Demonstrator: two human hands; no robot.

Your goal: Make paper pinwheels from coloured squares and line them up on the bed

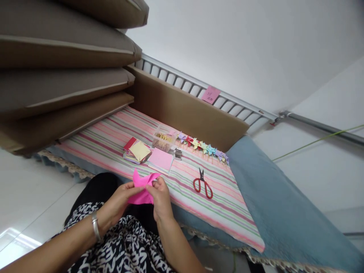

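Note:
A bright pink paper sheet [141,198] with curled, folded-in corners is held above my lap. My left hand [123,197] pinches its left side, thumb on top. On the right side, my right hand [160,195] grips the paper, its thumb pressed near the middle where the corners meet. Beyond the hands lie a stack of coloured paper squares [139,151] with cut lines on the top cream sheet, and a pile of pale pink paper squares [161,159]. Red-handled scissors [202,184] rest on the striped cloth to the right, blades pointing away.
A clear box of thin wooden sticks [163,140] and a small container of dark pins [178,153] stand behind the paper. Several paper pinwheels [203,147] line a cardboard panel [187,110]. Large folded cushions [62,83] rise at left; a pink note [211,94] hangs on the railing.

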